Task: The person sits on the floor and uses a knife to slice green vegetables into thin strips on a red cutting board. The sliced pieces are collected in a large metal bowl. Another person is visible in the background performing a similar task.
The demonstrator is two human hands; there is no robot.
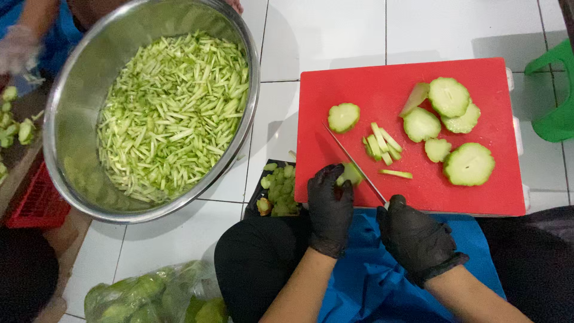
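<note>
A red cutting board [388, 84] lies on the white tiled floor. My left hand [329, 209], in a black glove, holds a pale green vegetable piece [351, 174] down at the board's near edge. My right hand [415, 236], also gloved in black, grips a knife [354, 161] whose thin blade runs up and left just beside that piece. Several round green slices [449, 97] lie on the board's right half, one slice [344, 117] sits alone at the left, and a small pile of cut sticks [381, 144] is in the middle.
A large steel bowl [75, 101] full of green vegetable sticks stands at the left. Green scraps [278, 191] lie on a dark tray by my knee. A plastic bag of green vegetables [149, 296] is at the bottom left. Another person's gloved hand [17, 48] shows at the top left, a green stool [553, 96] at the right.
</note>
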